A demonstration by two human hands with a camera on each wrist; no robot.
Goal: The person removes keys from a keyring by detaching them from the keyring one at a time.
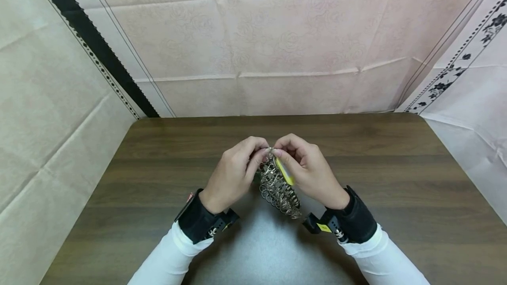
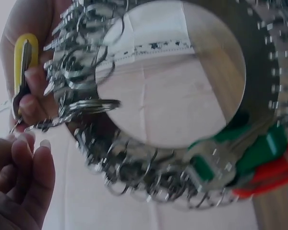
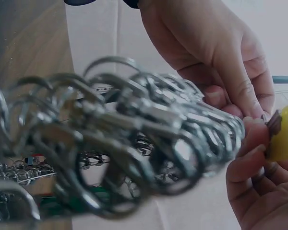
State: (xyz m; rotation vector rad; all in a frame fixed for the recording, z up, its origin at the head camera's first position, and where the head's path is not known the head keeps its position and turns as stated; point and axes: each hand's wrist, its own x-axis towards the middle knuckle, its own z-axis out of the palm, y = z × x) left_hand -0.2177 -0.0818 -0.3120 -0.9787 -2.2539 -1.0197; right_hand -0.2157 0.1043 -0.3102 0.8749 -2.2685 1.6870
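Observation:
A round flat metal hoop (image 2: 259, 72), with many small metal rings (image 3: 134, 129) around its edge, hangs below both hands. My left hand (image 1: 233, 175) pinches a small metal piece at the hoop's top between thumb and forefinger. The fingertips of my right hand (image 1: 317, 175) meet it there, pinching a yellow key tag (image 1: 284, 172) that slants down beside the rings. A strip of metal lies along the yellow tag (image 2: 26, 62) in the left wrist view. The exact join between the fingertips is hidden.
A green tag (image 2: 264, 148) and a red tag (image 2: 273, 172) hang on the hoop beside a silver key (image 2: 213, 165). Beneath lies a brown wooden table (image 1: 158, 188). Pale patterned cloths (image 1: 277, 47) stand behind and at both sides.

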